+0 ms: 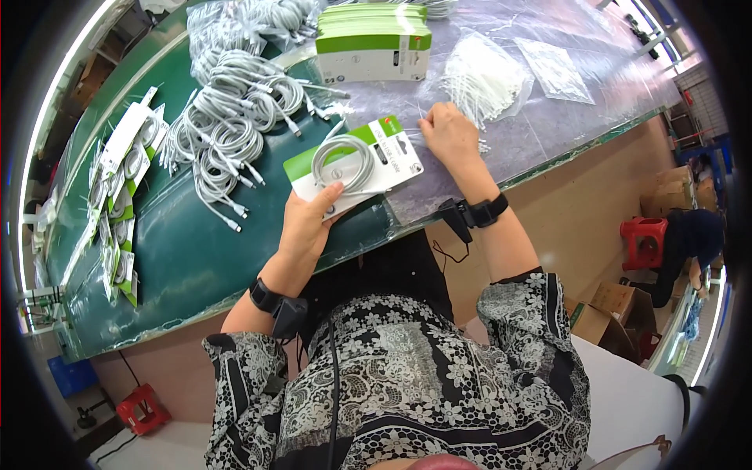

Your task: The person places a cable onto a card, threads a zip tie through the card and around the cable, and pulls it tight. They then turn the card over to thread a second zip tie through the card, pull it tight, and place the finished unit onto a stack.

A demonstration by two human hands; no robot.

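My left hand (304, 223) grips a green and white backing card (398, 160) by its lower edge, thumb on the front. On the card lies a coiled grey-white USB cable (366, 166), with its thumb-side edge under my thumb. My right hand (452, 135) is apart from the card, fingers curled together beside a pile of thin white plastic ties (479, 72). Whatever its fingertips may hold is hidden or too small to tell. Left of the card, a heap of coiled cables (235, 117) covers part of the green tabletop.
A stack of flat cards (372, 56) stands at the back. Carded cables (121, 200) lie at the far left. A clear bag (554, 69) rests at the back right. On the floor are red stools (644, 243) and cardboard boxes (615, 313); another person (693, 239) bends over at right.
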